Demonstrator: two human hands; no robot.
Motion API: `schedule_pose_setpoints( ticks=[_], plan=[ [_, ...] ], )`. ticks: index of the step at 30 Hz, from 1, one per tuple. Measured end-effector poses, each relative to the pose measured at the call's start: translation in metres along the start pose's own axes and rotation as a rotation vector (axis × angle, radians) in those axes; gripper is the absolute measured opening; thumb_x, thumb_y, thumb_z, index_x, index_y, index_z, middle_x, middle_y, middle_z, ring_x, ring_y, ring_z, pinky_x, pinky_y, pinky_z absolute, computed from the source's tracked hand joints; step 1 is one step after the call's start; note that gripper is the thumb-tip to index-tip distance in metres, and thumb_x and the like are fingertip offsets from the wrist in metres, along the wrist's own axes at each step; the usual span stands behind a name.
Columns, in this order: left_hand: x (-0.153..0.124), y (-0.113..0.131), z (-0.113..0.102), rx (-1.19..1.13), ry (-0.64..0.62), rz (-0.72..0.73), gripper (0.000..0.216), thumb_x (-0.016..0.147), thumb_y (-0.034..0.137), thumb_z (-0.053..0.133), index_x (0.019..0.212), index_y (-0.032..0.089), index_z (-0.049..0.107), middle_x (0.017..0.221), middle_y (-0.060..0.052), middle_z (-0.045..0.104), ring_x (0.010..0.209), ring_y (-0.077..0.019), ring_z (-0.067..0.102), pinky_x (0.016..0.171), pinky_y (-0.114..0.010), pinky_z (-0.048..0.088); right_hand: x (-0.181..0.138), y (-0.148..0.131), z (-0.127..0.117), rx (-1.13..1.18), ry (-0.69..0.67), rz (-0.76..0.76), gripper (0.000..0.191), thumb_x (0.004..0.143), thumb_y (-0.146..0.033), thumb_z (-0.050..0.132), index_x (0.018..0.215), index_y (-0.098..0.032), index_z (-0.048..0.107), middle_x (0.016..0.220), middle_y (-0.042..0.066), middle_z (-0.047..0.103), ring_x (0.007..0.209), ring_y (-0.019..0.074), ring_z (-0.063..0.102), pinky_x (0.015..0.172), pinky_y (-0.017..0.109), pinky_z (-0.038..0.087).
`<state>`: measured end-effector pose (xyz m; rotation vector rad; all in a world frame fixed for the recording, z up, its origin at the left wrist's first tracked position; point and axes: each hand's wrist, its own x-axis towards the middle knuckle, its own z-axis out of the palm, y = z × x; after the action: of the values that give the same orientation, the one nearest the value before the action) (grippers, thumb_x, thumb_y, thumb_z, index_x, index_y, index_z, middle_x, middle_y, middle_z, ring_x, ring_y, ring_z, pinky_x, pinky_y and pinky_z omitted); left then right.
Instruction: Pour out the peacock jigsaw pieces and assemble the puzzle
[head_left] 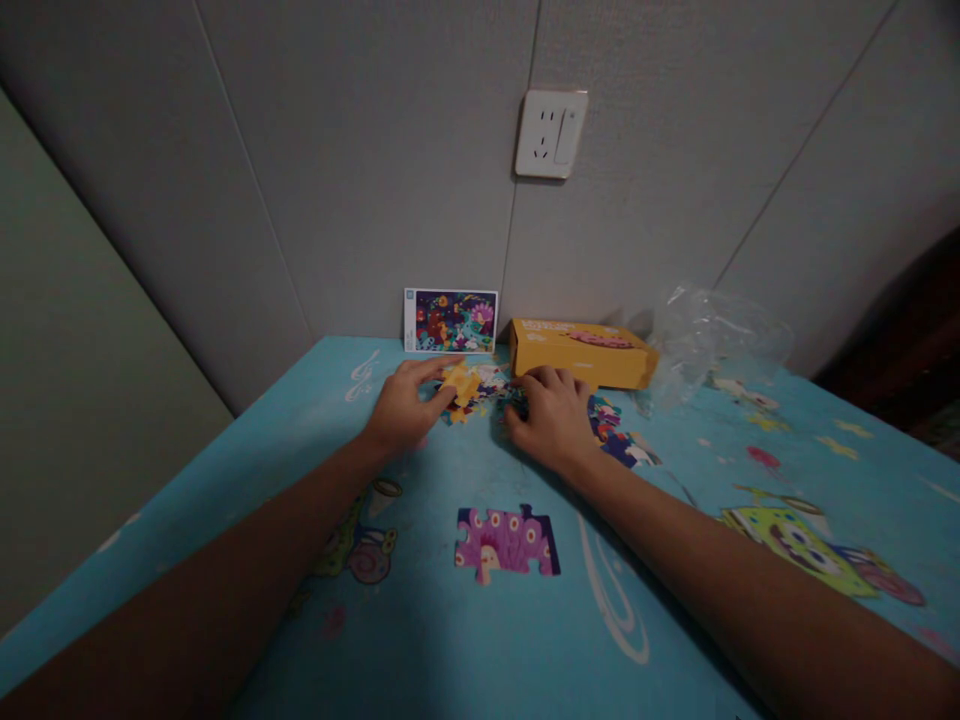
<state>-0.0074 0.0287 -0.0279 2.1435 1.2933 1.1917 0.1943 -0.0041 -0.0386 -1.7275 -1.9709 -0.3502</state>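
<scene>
Dim, low-contrast pic; soft shadows under forearms, wide-angle bend at edges, corners darker, slight blur, no glare.

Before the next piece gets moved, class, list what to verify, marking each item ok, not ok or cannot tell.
1. The left hand touches the yellow piece: ok.
2. The right hand rests on the loose pieces: ok.
3. The picture card stands against the wall, unobstructed: ok.
4. The joined purple section lies apart from both hands: ok.
5. Either hand actually gripping a piece: cannot tell.
</scene>
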Motion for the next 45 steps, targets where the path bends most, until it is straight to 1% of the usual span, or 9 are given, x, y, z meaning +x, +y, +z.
schedule_pose_setpoints(
  ticks=[2, 4, 6, 9, 14, 20, 27, 33, 45],
  plan=[
    [0.002, -0.002, 0.000, -0.045, 0.027, 0.017, 0.035, 0.082, 0.022, 0.061, 0.116, 0.021, 0.068, 0.100, -0.004, 0.072, 0.093, -0.0184, 0.064, 0.096, -0.038, 0.050, 0.000, -0.002, 0.000, 0.062, 0.001, -0.031, 0.030, 0.083, -0.034, 0.057, 0.104, -0.016, 0.069, 0.105, 0.013, 0.065, 0.101, 0.0301, 0.052, 0.085, 0.041, 0.032],
    [0.003, -0.004, 0.001, -0.034, 0.026, 0.074, 0.024, 0.080, 0.019, 0.063, 0.102, 0.022, 0.073, 0.095, -0.004, 0.072, 0.095, -0.0196, 0.062, 0.095, -0.038, 0.049, 0.001, -0.003, -0.001, 0.161, -0.012, -0.092, 0.028, 0.086, -0.036, 0.056, 0.103, -0.017, 0.069, 0.097, 0.009, 0.068, 0.094, 0.0260, 0.056, 0.084, 0.039, 0.032],
    [0.004, -0.006, 0.001, 0.010, 0.008, 0.177, 0.017, 0.076, 0.013, 0.066, 0.086, 0.023, 0.076, 0.098, -0.004, 0.072, 0.102, -0.0213, 0.058, 0.100, -0.041, 0.045, 0.001, -0.004, -0.002, 0.232, -0.030, -0.162, 0.025, 0.089, -0.035, 0.055, 0.100, -0.018, 0.070, 0.087, 0.006, 0.070, 0.086, 0.0222, 0.059, 0.083, 0.037, 0.031],
    [0.004, -0.006, 0.001, 0.050, 0.024, 0.248, 0.021, 0.074, 0.008, 0.067, 0.079, 0.026, 0.077, 0.105, -0.003, 0.068, 0.105, -0.0212, 0.055, 0.101, -0.042, 0.042, 0.001, -0.004, -0.002, 0.243, -0.027, -0.219, 0.022, 0.089, -0.031, 0.056, 0.097, -0.019, 0.072, 0.082, 0.004, 0.071, 0.082, 0.0206, 0.059, 0.083, 0.037, 0.030],
    [0.004, -0.010, 0.002, 0.055, -0.028, 0.245, 0.020, 0.077, 0.013, 0.067, 0.086, 0.027, 0.078, 0.074, -0.001, 0.060, 0.083, -0.0183, 0.056, 0.083, -0.036, 0.048, 0.001, -0.003, -0.003, 0.107, -0.036, -0.152, 0.024, 0.089, -0.032, 0.053, 0.094, -0.020, 0.073, 0.088, 0.007, 0.072, 0.092, 0.0249, 0.057, 0.082, 0.039, 0.029],
    [0.007, -0.018, 0.003, 0.065, 0.088, 0.295, 0.035, 0.075, 0.001, 0.056, 0.079, 0.027, 0.079, 0.079, -0.001, 0.065, 0.084, -0.0171, 0.056, 0.084, -0.033, 0.047, 0.000, -0.003, -0.003, -0.115, -0.050, -0.056, 0.030, 0.084, -0.037, 0.054, 0.099, -0.019, 0.072, 0.101, 0.013, 0.066, 0.102, 0.0323, 0.049, 0.087, 0.047, 0.027],
    [0.008, -0.022, 0.001, 0.245, 0.133, 0.138, 0.030, 0.079, 0.010, 0.057, 0.088, 0.030, 0.078, 0.099, -0.003, 0.068, 0.100, -0.0211, 0.056, 0.097, -0.040, 0.041, -0.003, -0.006, -0.002, -0.246, -0.060, 0.062, 0.043, 0.082, -0.046, 0.052, 0.108, -0.014, 0.066, 0.110, 0.020, 0.060, 0.104, 0.0363, 0.048, 0.089, 0.051, 0.027],
    [0.007, -0.026, 0.006, 0.471, -0.148, -0.121, 0.038, 0.076, 0.010, 0.051, 0.092, 0.032, 0.079, 0.116, -0.007, 0.063, 0.122, -0.0294, 0.048, 0.107, -0.048, 0.031, -0.003, -0.005, -0.001, -0.246, -0.090, 0.102, 0.040, 0.084, -0.040, 0.049, 0.107, -0.012, 0.064, 0.105, 0.019, 0.063, 0.101, 0.0365, 0.052, 0.088, 0.051, 0.027],
    [0.008, -0.023, 0.004, 0.489, -0.171, -0.110, 0.040, 0.075, 0.016, 0.051, 0.103, 0.032, 0.076, 0.122, -0.006, 0.063, 0.124, -0.0278, 0.049, 0.110, -0.046, 0.031, 0.000, -0.002, 0.003, -0.158, -0.057, 0.050, 0.034, 0.081, -0.029, 0.051, 0.110, -0.014, 0.061, 0.105, 0.015, 0.065, 0.101, 0.0316, 0.052, 0.095, 0.050, 0.023]
  ],
)
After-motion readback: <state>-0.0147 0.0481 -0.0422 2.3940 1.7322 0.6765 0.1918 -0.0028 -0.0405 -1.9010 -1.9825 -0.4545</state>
